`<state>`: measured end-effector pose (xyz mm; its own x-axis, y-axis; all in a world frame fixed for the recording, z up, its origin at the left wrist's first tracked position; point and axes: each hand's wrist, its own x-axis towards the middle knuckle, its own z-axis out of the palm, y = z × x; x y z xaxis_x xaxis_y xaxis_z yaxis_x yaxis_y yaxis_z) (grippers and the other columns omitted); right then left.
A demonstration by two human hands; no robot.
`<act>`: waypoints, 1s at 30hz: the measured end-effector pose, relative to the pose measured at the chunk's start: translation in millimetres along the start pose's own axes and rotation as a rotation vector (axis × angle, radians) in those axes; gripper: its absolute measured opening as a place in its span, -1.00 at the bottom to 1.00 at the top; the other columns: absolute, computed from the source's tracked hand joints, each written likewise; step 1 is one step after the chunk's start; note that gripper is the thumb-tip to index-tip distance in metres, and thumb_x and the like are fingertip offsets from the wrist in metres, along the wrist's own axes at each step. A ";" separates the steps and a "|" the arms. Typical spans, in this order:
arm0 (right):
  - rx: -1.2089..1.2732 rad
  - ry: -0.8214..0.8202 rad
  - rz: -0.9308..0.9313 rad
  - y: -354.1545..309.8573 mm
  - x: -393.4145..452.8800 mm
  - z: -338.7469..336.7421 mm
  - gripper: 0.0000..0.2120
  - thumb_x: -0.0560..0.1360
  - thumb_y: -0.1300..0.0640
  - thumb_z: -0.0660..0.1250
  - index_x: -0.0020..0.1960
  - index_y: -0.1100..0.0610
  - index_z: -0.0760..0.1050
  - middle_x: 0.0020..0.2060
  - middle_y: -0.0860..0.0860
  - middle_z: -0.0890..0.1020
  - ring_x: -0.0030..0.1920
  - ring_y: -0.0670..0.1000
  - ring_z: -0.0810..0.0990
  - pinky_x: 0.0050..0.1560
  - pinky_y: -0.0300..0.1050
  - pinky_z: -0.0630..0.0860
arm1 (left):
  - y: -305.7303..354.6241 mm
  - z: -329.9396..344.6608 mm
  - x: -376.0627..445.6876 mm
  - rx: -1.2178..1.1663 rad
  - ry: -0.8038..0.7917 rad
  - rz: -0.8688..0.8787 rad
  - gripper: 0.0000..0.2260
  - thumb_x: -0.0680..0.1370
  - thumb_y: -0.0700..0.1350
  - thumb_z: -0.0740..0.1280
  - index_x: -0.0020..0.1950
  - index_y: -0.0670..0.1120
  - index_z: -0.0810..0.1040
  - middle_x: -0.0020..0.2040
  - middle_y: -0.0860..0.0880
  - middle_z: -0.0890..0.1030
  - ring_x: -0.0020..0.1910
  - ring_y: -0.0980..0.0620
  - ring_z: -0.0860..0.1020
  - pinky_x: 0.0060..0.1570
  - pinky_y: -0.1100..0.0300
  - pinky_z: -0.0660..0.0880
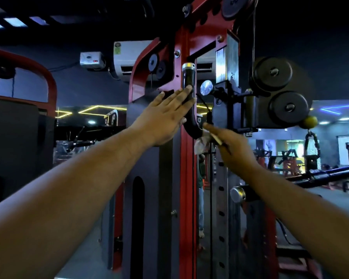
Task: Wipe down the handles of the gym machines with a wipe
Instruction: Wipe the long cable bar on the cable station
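Black handle [188, 91] steadied by flat, spread left hand [162, 117]; right hand [228, 146] pinching wipe [201, 143] should wrap the bend fully.

L hand [165, 117] flat on black handle [188, 97], R hand [228, 146] pinching wipe [201, 143] at handle's bend

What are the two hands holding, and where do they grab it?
The right hand pinches a white wipe at its upper edge, against the lower bend of the black handle. The left hand holds nothing; its straight fingers rest on the handle.
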<state>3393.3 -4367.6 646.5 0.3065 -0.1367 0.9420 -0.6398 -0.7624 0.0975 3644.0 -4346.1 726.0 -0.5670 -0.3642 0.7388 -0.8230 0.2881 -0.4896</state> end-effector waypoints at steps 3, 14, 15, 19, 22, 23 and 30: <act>0.110 0.171 0.157 -21.5 15.3 9.9 -0.63 0.66 0.31 0.20 0.41 0.09 0.52 0.05 -0.08 0.66 0.04 -0.30 0.60 0.13 -0.38 0.50 | 6.8 6.7 -3.3 -0.009 0.028 -0.020 -0.46 0.75 0.05 -0.04 0.68 0.05 -0.19 0.66 0.01 -0.32 0.65 0.03 -0.23 0.63 -0.08 -0.17; -0.239 -0.152 0.419 -65.5 -11.8 17.8 -0.79 0.66 0.25 0.16 0.12 0.13 0.58 -0.13 0.03 0.63 -0.23 -0.09 0.56 -0.22 -0.17 0.46 | 47.8 46.5 -52.9 -0.185 0.017 -0.032 -0.37 0.73 -0.03 0.12 0.69 0.02 -0.19 0.67 -0.01 -0.32 0.65 0.00 -0.26 0.63 -0.17 -0.11; -0.273 -0.202 0.437 -70.6 -18.7 20.4 -0.79 0.64 0.27 0.17 0.10 0.15 0.59 -0.10 0.05 0.65 -0.17 -0.01 0.59 -0.16 -0.11 0.48 | 51.3 50.3 -59.9 -0.205 0.003 -0.029 -0.37 0.73 -0.03 0.12 0.69 0.03 -0.19 0.67 0.00 -0.32 0.65 0.01 -0.25 0.63 -0.18 -0.10; -0.327 -0.342 0.448 -99.6 -60.3 36.4 -0.84 0.64 0.27 0.20 0.07 0.13 0.55 -0.11 0.00 0.61 -0.10 0.03 0.62 -0.04 -0.05 0.55 | 67.0 67.5 -92.6 -0.284 -0.088 -0.015 -0.37 0.73 -0.05 0.15 0.69 0.04 -0.17 0.69 0.00 -0.24 0.66 0.01 -0.17 0.62 -0.19 -0.02; -0.384 -0.534 0.489 -115.4 -93.2 51.0 -0.89 0.60 0.28 0.26 0.08 0.20 0.53 -0.10 0.09 0.61 -0.04 0.13 0.63 -0.08 -0.09 0.43 | 85.3 85.7 -129.0 -0.378 -0.229 -0.049 -0.41 0.74 -0.03 0.11 0.70 0.01 -0.11 0.69 -0.02 -0.18 0.67 -0.01 -0.12 0.62 -0.15 0.00; -0.397 -0.596 0.514 -118.3 -105.4 55.9 -0.89 0.58 0.29 0.28 0.09 0.20 0.52 -0.06 0.11 0.63 -0.01 0.14 0.64 -0.06 -0.07 0.47 | 93.5 92.8 -143.2 -0.407 -0.265 -0.063 -0.42 0.73 -0.03 0.12 0.70 0.00 -0.08 0.70 -0.02 -0.16 0.67 -0.01 -0.10 0.62 -0.16 0.03; -0.416 -0.781 0.760 -135.7 -235.4 61.3 -0.78 0.57 0.27 0.22 0.13 0.05 0.52 -0.13 0.01 0.59 -0.06 0.17 0.66 -0.18 -0.05 0.47 | 173.1 138.4 -236.7 -0.589 -0.536 -0.089 -0.39 0.72 0.06 0.16 0.70 0.00 -0.04 0.70 -0.01 -0.09 0.67 0.00 -0.02 0.60 -0.12 0.09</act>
<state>3451.2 -4270.7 391.8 0.0025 -0.9316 0.3634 -0.9824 -0.0701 -0.1729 3630.9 -4332.6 402.3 -0.5622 -0.7407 0.3678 -0.7975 0.6034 -0.0039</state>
